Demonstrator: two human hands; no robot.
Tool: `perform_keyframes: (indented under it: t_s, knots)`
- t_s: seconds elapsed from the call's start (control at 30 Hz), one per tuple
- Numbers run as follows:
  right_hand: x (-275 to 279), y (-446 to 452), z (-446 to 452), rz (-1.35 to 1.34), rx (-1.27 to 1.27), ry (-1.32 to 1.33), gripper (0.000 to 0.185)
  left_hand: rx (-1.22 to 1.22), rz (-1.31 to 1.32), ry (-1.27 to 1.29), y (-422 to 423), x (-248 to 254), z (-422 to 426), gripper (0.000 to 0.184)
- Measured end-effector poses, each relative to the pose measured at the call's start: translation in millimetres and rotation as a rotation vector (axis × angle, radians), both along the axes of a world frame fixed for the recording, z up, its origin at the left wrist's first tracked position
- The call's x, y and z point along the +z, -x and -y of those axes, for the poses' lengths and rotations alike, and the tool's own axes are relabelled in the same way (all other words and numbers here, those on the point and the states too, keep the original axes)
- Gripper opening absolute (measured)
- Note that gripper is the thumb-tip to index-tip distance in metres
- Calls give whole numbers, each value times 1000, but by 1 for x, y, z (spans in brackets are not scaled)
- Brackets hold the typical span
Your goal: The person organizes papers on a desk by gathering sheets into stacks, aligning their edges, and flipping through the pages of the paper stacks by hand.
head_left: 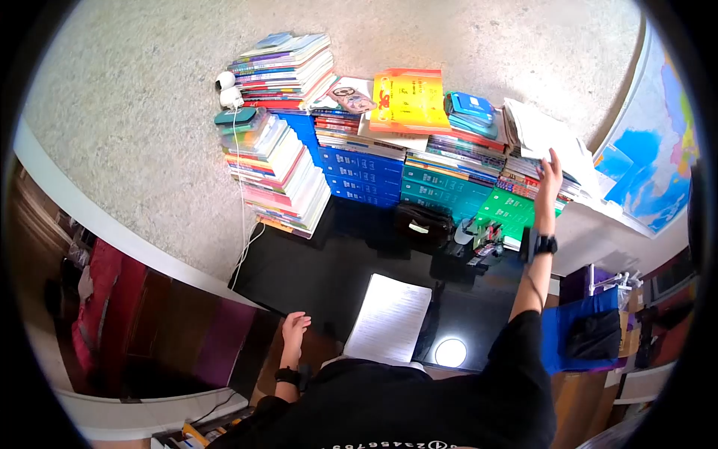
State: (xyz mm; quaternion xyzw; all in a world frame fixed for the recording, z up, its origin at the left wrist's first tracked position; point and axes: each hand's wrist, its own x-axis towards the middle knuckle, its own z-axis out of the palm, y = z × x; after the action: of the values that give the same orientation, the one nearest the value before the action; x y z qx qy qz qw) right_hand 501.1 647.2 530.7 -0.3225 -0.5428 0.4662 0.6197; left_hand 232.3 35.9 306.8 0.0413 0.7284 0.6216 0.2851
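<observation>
My right hand is stretched out to the back right, fingers apart, at the front of a leaning pile of white papers. Whether the fingertips touch the papers I cannot tell. Under that pile are stacked books and green box files. My left hand hangs over the table's near left edge with loosely bent fingers and nothing in it. Between my arms, a stack of lined white sheets lies on the black glossy table against my body.
Tall stacks of books stand at the back left, near a small white camera with a hanging cable. A yellow-orange packet tops the middle stacks. A black pouch lies before them. A map hangs at right.
</observation>
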Motion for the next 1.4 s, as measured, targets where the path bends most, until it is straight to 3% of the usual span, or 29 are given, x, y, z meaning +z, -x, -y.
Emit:
perform_keyframes:
  t_s: [0.07,0.17,0.27,0.33,0.53,0.67,0.73,0.8,0.93,1.0,1.07,1.13,1.2,1.23,1.33,1.37,1.4]
  knots:
    - [-11,-9,44,50,-41,-9,38,-25,21,-19,-3,17,-16,19]
    - [-27,-10,111,-235,-64,58,35,-100,28,-40,-1,20,-30,20]
    - [-49,-30,97,-479,-5,234,39,-178,45,-71,-8,36,-45,20]
    - [-71,-40,75,-206,-123,220,43,-234,47,-49,-7,23,-52,20]
    - [-51,-55,88,-225,-218,-28,52,-326,53,5,-11,14,-72,18]
    - [-31,-76,156,47,-212,-104,52,-410,17,-48,-13,24,-88,23]
    - [-23,-88,197,218,-163,-108,50,-465,33,-93,-18,56,-105,27]
    - [-19,-94,234,323,-29,20,49,-540,90,-264,-29,98,-126,43]
    - [-36,-79,295,440,361,177,46,-833,140,-540,-36,107,-170,65]
    - [-63,-68,315,480,526,245,52,-839,442,-679,-40,85,-188,71]
    - [-94,-55,333,559,531,147,66,-765,395,-561,-51,75,-196,68]
    - [-111,-44,349,617,438,220,91,-631,370,-504,-54,63,-190,55]
    - [-139,-35,357,532,299,193,92,-618,294,-419,-55,60,-179,52]
    - [-154,-35,356,461,324,339,86,-627,193,-380,-55,55,-176,47]
    - [-193,-28,350,493,211,376,64,-696,19,-344,-57,48,-173,39]
    - [-194,-33,347,706,277,403,38,-690,-1,-358,-57,48,-172,28]
    - [-204,-26,352,538,148,431,26,-754,-15,-333,-52,45,-169,30]
